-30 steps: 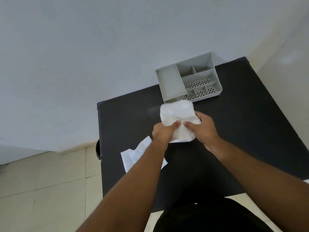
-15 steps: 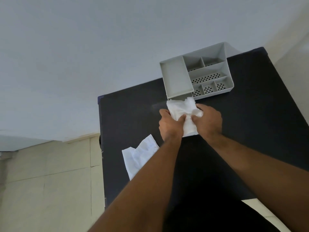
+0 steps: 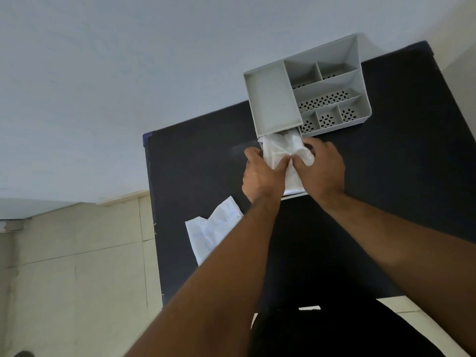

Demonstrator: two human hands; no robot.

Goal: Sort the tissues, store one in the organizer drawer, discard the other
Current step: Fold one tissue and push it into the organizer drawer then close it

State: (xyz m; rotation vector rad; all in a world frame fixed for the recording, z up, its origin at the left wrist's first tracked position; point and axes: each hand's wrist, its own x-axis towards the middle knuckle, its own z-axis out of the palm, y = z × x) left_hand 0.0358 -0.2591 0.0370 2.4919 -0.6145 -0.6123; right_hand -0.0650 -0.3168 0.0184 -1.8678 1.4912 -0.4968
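Note:
A grey desk organizer [image 3: 273, 99] stands at the back of the black table [image 3: 195, 163]. Its drawer is pulled out toward me; only its front lip [image 3: 293, 196] shows under my hands. A white crumpled tissue [image 3: 282, 149] lies in the open drawer, its far end under the organizer's top tray. My left hand [image 3: 262, 176] and my right hand [image 3: 322, 168] both pinch it from either side, thumbs meeting in the middle. A second white tissue [image 3: 213, 233] lies flat near the table's left edge, partly hidden by my left forearm.
The organizer has several small perforated compartments [image 3: 327, 99] on its right side. A pale wall rises behind the table, and tiled floor [image 3: 77, 266] lies to the left. The table's left edge runs close to the flat tissue.
Both hands have carried the crumpled tissue forward from mid-table to the organizer, and it now sits in the pulled-out drawer. The flat tissue has not moved.

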